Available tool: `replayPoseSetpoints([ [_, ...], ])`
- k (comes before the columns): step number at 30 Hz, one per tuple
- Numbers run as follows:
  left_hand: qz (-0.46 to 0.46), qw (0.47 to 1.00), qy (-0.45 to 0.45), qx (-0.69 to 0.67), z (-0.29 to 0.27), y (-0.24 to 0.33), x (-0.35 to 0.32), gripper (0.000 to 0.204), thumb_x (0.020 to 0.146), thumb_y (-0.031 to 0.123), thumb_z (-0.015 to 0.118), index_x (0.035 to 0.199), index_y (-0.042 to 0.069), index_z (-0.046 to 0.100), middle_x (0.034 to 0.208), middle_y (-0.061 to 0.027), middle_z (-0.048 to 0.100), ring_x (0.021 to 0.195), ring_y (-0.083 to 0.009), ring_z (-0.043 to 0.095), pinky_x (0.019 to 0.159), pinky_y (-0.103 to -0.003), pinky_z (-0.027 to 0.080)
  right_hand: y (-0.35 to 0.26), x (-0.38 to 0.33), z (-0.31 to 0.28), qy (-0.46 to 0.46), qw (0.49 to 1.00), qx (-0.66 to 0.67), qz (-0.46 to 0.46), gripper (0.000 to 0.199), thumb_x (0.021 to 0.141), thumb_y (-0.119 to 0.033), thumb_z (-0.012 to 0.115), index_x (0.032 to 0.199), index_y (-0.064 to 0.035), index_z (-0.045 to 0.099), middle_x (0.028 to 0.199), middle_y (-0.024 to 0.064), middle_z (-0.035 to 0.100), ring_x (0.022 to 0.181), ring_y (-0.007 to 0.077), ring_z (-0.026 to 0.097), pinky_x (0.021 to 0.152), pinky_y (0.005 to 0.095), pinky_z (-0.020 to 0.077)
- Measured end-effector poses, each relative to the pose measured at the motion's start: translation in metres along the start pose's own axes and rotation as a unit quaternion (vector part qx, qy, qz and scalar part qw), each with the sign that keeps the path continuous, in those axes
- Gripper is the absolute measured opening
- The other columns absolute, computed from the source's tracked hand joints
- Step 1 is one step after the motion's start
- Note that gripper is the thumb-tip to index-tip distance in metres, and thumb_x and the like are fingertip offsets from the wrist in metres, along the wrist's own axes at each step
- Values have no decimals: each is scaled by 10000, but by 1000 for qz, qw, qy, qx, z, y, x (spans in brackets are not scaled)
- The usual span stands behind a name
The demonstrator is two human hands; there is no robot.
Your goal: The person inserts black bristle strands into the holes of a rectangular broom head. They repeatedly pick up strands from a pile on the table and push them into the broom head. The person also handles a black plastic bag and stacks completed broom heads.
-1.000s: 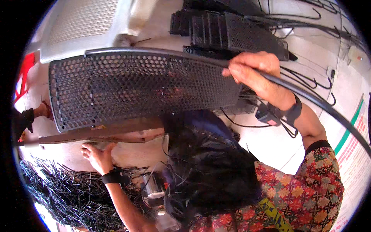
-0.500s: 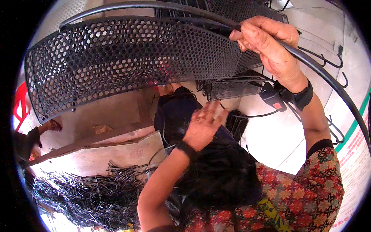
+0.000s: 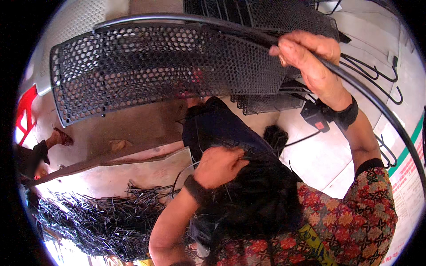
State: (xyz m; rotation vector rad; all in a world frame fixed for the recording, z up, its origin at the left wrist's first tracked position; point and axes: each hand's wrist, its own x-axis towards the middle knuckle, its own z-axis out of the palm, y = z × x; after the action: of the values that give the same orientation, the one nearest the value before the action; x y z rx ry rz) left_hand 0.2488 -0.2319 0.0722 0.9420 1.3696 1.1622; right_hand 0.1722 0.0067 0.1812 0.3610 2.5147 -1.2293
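My right hand (image 3: 313, 62) is wrapped round a long, curved black tube (image 3: 375, 95), raised at the upper right. Along that tube hangs a black perforated mesh panel (image 3: 146, 75), its far end reaching to the upper left. My left hand (image 3: 217, 168) is lower, over the dark cloth on my lap. Its fingers are curled in at a heap of thin black strands (image 3: 253, 195); whatever they pinch is too small or hidden to name. A black band is on each wrist, and a small black box (image 3: 315, 117) with a cable sits by the right one.
More black mesh racks (image 3: 270, 104) stand behind the panel, with black hooked rods (image 3: 381, 73) to their right. A large pile of short black sticks (image 3: 97, 221) lies at lower left beside a pale board (image 3: 133, 175). Another person's foot (image 3: 62, 136) and a red stool (image 3: 27, 111) are at far left.
My left hand has dropped toward my lap, and its spread fingers have curled in. The mesh panel and tube have shifted slightly right and down in view, still in my right hand.
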Motion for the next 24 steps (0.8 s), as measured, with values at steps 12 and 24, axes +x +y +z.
replayPoseSetpoints([
  [12, 2, 951, 291, 106, -11, -14, -40, 275, 750, 293, 626, 894, 58, 617, 942, -138, 571, 977, -354, 491, 916, -536, 295, -57, -18, 15, 41, 991, 129, 13, 222, 821, -133, 544, 778, 78, 597, 667, 102, 598, 583, 119, 530, 544, 238, 423],
  [24, -491, 613, 606, 124, -24, -124, -180, 991, 591, 259, 769, 1310, -85, 180, 1344, -307, 211, 1265, -407, 213, 1055, -429, 173, -88, -41, -4, 72, 977, 199, 13, 255, 834, -156, 551, 854, 98, 539, 682, 131, 560, 575, 178, 513, 546, 294, 430],
])
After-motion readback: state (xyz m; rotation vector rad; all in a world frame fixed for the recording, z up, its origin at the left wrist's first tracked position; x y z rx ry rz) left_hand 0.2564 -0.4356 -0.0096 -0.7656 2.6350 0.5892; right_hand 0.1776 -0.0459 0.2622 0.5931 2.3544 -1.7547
